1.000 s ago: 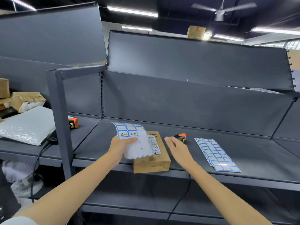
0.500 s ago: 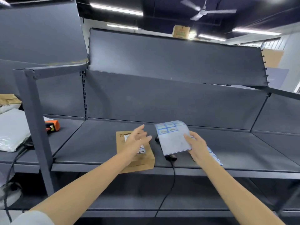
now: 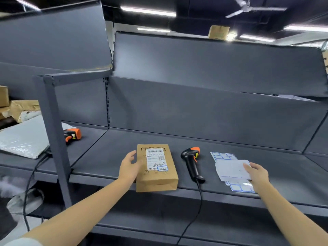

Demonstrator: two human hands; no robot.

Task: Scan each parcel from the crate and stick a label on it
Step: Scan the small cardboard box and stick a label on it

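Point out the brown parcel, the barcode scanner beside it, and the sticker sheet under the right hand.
brown parcel (image 3: 156, 181): head view, bare cardboard near its front edge.
barcode scanner (image 3: 192, 166): head view, black handle.
sticker sheet (image 3: 230, 169): head view, blank middle.

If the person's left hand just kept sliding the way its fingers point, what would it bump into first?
The left hand points right, and its fingertips are already at the left edge of the brown parcel on the shelf. So the parcel comes first; the black scanner lies beyond it. Whether the fingers already touch is unclear.

Dark grey metal shelf (image 3: 110, 157), brown parcel (image 3: 156, 178) at its front edge, corded scanner (image 3: 192, 162), label sheets (image 3: 229, 167) beside it
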